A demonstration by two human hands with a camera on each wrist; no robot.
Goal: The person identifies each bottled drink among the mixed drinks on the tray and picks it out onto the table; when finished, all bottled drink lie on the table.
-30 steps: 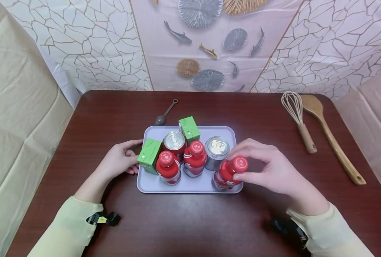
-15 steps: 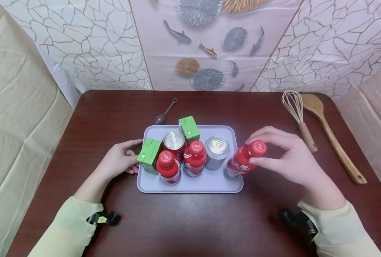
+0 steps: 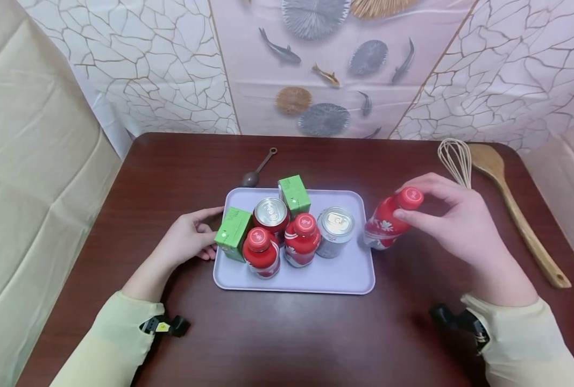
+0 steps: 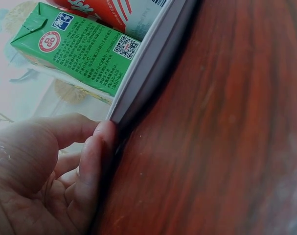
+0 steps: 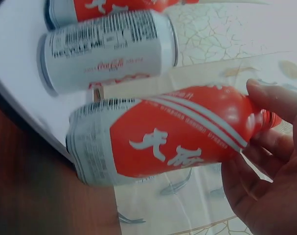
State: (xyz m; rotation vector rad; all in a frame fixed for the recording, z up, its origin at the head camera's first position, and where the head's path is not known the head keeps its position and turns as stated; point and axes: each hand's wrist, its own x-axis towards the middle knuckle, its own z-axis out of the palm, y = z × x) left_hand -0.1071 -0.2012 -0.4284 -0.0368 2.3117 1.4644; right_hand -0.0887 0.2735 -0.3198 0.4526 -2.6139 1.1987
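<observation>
Bottle (image 3: 387,226), red, hangs tilted at the right edge of the tray (image 3: 325,282), cap toward the right hand (image 3: 453,220); whether its base touches the rim cannot be told. Judged stiff and smooth, liable to slip, and fairly heavy if full; contents not visible. Best hold: neck and shoulder, where the form narrows. Grip: right thumb and fingers close round that part, spread only to its width; palm off the body.

Nearest on the tray, upright: silver can (image 3: 336,231), then middle bottle (image 3: 303,247), red can (image 3: 271,212), left bottle (image 3: 262,258), far carton (image 3: 294,194) and near carton (image 3: 233,231). Left hand (image 3: 187,239) pinches the tray's left rim, thumb and fingertips nearly together.

Beyond, on the table (image 3: 287,333): spoon (image 3: 255,174) behind the tray; whisk (image 3: 456,161) and spatula (image 3: 519,215) far right, whisk handle hidden by the right hand.
</observation>
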